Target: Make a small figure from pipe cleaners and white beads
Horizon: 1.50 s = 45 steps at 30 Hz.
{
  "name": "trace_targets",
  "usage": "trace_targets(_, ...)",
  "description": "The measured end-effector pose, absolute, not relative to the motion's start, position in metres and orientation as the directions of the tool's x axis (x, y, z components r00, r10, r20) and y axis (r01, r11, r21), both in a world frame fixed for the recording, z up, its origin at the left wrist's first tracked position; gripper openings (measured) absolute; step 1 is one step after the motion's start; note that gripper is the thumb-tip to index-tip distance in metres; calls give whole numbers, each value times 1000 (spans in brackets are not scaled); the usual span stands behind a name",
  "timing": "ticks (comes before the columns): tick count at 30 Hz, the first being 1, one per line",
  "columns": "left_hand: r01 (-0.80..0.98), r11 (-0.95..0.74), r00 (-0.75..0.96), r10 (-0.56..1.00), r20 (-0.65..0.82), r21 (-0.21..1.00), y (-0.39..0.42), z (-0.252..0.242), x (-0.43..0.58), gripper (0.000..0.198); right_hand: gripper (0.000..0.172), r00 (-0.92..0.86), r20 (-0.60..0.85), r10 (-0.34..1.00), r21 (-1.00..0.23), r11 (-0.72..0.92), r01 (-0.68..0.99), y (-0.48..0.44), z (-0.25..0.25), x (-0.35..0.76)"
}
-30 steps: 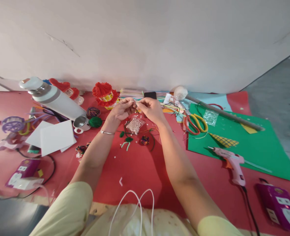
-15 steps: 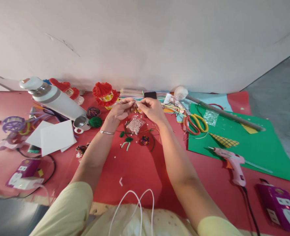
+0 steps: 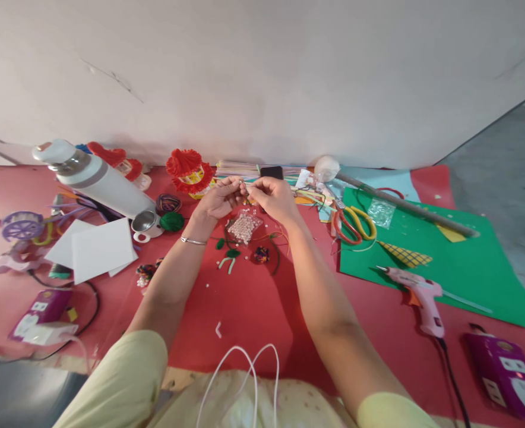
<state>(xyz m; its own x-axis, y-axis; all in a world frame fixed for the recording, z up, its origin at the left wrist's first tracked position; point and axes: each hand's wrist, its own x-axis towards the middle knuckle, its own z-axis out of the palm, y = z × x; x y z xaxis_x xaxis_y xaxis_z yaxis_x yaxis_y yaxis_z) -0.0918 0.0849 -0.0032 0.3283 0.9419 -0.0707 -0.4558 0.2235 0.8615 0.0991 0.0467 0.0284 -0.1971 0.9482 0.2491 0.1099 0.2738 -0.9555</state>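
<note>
My left hand point(image 3: 221, 198) and my right hand point(image 3: 271, 196) meet above the far middle of the red table, both with fingertips pinched together. Something tiny sits between the fingertips, perhaps a bead or thread, too small to make out. Just below the hands lies a pile of pearl beads point(image 3: 243, 227) on clear plastic. Nearer me are a dark multicoloured yarn pompom point(image 3: 261, 255), small green yarn pieces point(image 3: 233, 253) and pale bent strips point(image 3: 227, 265). A green yarn ball point(image 3: 172, 222) rests left of my left hand.
A white bottle point(image 3: 106, 184), a steel cup point(image 3: 145, 224) and white cards point(image 3: 103, 249) are at left. Red-and-yellow yarn craft point(image 3: 188, 172) stands at the back. To the right lie scissors point(image 3: 354, 224), a pink glue gun point(image 3: 420, 292) with its cord, green sheet point(image 3: 476, 261) and a purple power strip point(image 3: 503, 374).
Both hands stay in nearly the same place. The left fingertips have shifted slightly against the right ones; the things on the table lie as before.
</note>
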Motion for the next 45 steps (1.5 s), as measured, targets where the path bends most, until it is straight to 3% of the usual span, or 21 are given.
trace_targets(21,-459,283,370,923,-108,842,81,1,-90,17,26,-189,280,941,-928,315,196,51,22,101)
trace_targets(27,-426,253,352,931,-98,869,81,0,-88,23,22,-184,322,929,-876,366,313,53,18,101)
trace_targets(34,-238,68,237,972,-10,969,85,-5,-82,33,19,-179,331,927,-814,376,443,52,21,104)
trace_targets(41,56,-213,194,961,198,976,78,5,-75,30,15,-287,219,933,-859,324,398,49,29,119)
trace_targets(45,188,-335,201,933,298,923,71,15,-71,24,41,-333,193,923,-945,266,190,49,31,120)
